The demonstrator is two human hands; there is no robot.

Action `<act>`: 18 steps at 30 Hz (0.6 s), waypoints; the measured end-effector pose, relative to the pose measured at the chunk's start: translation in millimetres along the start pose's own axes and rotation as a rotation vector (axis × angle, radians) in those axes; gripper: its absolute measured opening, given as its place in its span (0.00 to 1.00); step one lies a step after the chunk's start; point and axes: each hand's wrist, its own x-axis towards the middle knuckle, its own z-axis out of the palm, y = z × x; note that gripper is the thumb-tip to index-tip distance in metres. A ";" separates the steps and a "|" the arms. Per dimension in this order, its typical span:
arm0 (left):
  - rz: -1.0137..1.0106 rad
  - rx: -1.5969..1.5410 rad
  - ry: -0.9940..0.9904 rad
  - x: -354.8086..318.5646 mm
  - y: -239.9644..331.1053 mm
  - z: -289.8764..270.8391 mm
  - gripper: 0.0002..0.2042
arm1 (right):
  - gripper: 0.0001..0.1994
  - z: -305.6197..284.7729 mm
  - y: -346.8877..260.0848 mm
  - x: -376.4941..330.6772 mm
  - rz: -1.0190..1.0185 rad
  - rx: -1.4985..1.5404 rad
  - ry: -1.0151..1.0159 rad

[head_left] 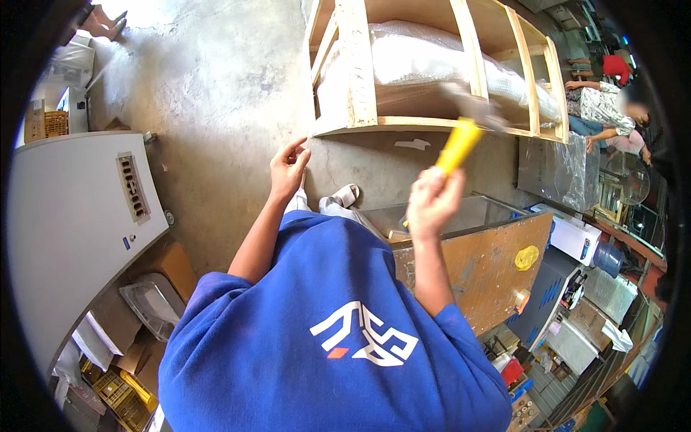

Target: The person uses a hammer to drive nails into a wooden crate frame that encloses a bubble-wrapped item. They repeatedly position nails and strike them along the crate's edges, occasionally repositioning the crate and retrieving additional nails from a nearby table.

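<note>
My right hand (435, 198) is closed around the yellow handle of a hammer (461, 144). The hammer's grey head is smeared by motion and overlaps the near side of a wooden crate (362, 68). Slatted with pale boards, the crate holds a long item in clear bubble wrap (417, 54). Below the crate's near left corner, my left hand (289, 169) is raised with fingers loosely bent and apart. Nothing shows in it, and it appears apart from the wood.
A wooden-topped workbench (475, 266) stands at my right, below the crate. A large white cabinet (79, 194) is at my left. Farther right, a person (604, 108) is near a fan (633, 180). A white scrap (412, 144) lies on the concrete floor (216, 79).
</note>
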 end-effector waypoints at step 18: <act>-0.075 0.048 -0.029 -4.1 -5.9 -22.8 0.14 | 0.18 17.3 17.7 -39.4 0.063 -0.583 -0.224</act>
